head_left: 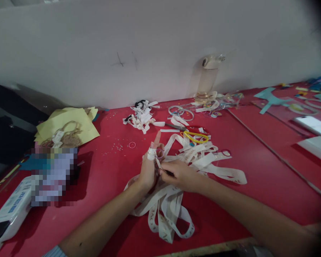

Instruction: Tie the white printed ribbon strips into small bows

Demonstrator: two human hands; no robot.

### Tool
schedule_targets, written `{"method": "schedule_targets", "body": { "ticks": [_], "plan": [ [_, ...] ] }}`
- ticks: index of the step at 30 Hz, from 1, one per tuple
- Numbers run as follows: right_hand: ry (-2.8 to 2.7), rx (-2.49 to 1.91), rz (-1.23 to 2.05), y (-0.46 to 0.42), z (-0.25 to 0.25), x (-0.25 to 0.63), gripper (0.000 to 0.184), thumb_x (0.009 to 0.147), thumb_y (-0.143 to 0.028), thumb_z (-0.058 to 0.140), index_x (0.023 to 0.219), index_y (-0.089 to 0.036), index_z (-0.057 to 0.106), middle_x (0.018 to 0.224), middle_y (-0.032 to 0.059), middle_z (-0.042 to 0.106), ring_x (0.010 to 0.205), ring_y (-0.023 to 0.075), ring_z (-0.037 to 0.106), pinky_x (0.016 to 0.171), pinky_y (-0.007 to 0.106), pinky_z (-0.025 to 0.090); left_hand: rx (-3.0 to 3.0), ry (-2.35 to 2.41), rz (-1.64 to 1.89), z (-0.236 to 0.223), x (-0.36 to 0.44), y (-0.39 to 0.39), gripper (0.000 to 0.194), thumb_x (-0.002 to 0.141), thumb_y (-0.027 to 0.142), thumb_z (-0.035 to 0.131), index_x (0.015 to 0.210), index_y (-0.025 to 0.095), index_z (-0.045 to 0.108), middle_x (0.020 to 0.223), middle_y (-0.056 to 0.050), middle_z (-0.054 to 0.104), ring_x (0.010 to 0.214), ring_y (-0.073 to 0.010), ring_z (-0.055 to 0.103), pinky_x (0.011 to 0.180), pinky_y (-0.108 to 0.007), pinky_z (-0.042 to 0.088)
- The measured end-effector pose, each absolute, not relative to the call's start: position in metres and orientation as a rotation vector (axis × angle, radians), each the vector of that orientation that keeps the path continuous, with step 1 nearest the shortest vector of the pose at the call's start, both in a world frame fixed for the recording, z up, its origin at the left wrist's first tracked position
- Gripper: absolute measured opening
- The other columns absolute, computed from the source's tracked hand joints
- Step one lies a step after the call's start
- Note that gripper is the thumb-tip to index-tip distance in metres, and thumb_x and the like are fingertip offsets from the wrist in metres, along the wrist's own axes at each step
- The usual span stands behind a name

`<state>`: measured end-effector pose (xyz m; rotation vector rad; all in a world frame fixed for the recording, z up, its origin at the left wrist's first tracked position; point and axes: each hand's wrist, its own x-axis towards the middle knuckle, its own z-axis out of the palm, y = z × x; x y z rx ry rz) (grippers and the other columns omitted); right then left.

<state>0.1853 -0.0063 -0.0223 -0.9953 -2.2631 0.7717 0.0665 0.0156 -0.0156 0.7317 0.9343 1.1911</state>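
My left hand [149, 167] is raised over a heap of white printed ribbon [173, 210] on the red table [96, 178]. White ribbon is wound round its index finger, which points up; the other fingers are curled. My right hand [179, 175] is beside it, fingers pinched on the ribbon's end close to the left hand. More loose ribbon [219, 170] trails to the right.
Scissors with red and yellow handles [194, 134], a pile of finished ribbon bows [142, 116], rings and hair bands [182, 112], a clear water bottle [208, 80] by the wall, yellow paper [69, 125], a white device [10, 214] at left, blue paper scraps [269, 98] at right.
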Motion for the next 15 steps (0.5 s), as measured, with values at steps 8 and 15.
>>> {"method": "schedule_targets", "body": {
  "ticks": [8,15],
  "plan": [
    [-2.012,-1.085,0.798,-0.006,-0.019,0.194,0.039,0.093,-0.040,0.047,0.061,-0.017,0.043,0.053,-0.0053,0.039,0.050,0.0073,0.037,0.052,0.022,0.027,1.012,0.787,1.157,-0.019,0.061,0.013,0.040,0.087,0.048,0.048,0.119,0.026,0.057,0.086,0.001,0.055,0.063,-0.0090,0.044,0.058,-0.020,0.037],
    [-1.567,-1.044,1.170,-0.010,-0.012,0.189,0.030,0.094,-0.046,0.042,0.084,-0.019,0.052,0.062,-0.0035,0.052,0.052,0.0090,0.046,0.050,0.020,0.036,1.449,0.811,1.100,-0.025,0.054,0.010,0.043,0.088,0.040,0.052,0.129,0.028,0.052,0.105,-0.003,0.050,0.084,-0.0133,0.049,0.074,-0.024,0.044]
  ]
}}
